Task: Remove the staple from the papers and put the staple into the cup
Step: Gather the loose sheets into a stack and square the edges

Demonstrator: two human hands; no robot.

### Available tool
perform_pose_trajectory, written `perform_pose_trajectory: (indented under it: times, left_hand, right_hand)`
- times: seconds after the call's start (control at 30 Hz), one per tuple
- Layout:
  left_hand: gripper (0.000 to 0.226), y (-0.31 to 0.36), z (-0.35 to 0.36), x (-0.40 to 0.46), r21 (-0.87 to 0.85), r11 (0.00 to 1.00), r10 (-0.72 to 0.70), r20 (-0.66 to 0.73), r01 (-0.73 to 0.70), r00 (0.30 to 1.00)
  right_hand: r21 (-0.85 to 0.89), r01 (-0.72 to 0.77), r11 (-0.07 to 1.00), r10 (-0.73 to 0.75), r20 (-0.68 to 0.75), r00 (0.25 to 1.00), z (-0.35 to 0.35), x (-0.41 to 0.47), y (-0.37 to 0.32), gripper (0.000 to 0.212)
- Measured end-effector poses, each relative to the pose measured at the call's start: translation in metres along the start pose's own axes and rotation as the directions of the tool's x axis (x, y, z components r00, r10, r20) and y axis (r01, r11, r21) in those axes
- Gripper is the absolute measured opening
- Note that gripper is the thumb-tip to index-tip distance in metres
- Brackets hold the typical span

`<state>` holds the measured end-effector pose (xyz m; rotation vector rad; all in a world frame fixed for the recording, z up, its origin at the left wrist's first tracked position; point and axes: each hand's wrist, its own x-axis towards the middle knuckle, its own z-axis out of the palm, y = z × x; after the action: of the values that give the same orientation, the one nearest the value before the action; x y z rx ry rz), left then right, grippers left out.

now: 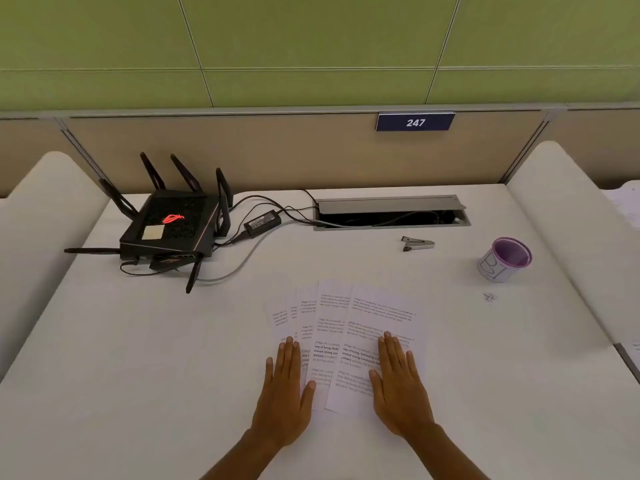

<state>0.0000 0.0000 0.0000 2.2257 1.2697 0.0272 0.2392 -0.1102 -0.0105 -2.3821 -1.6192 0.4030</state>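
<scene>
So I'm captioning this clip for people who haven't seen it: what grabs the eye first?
Two flat hands, left hand and right hand, pressing a fanned spread of printed papers at the desk's near centre. Next, the black router with its glowing red logo, far left. On the right stand a purple cup and, nearer the middle, a metal staple remover.

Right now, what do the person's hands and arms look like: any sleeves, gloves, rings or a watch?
Both hands are bare: no gloves on the left hand or the right hand, and no rings visible on the fingers. The wrists and the forearms down to the frame's bottom edge are uncovered too, with no sleeves, watch or bracelet showing. Nails look short and unpainted, though the picture is too soft to be sure.
</scene>
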Motion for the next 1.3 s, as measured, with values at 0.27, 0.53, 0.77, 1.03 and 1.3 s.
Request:
perform_pose_trajectory:
  times: [0.27,0.53,0.77,1.03,1.3]
  left_hand:
    - [0.067,0.002,-0.028,0.014,-0.285,0.955,-0.107,-0.061,0.085,0.992]
    - [0.034,-0.019,-0.052,0.045,-0.292,0.956,-0.123,-0.334,0.022,0.935]
    - [0.111,-0.044,-0.038,0.073,-0.116,0.976,-0.194,-0.071,0.185,0.979]
    - [0.124,-0.036,-0.035,0.081,-0.061,0.979,-0.193,0.025,0.194,0.981]
    - [0.123,-0.031,-0.033,0.083,-0.048,0.988,-0.146,0.024,0.147,0.989]
  right_hand:
    - [0.178,0.076,0.981,-0.027,-0.267,0.963,-0.020,0.017,-0.009,0.049]
    - [0.185,-0.176,0.967,0.226,-0.295,0.928,-0.028,0.029,-0.001,0.049]
    - [0.054,-0.343,0.938,0.347,-0.114,0.931,-0.013,0.020,0.008,0.103]
    - [0.006,-0.293,0.956,0.293,-0.014,0.956,-0.004,0.024,-0.004,0.112]
    - [-0.017,-0.258,0.966,0.258,0.032,0.966,-0.001,0.035,-0.019,0.111]
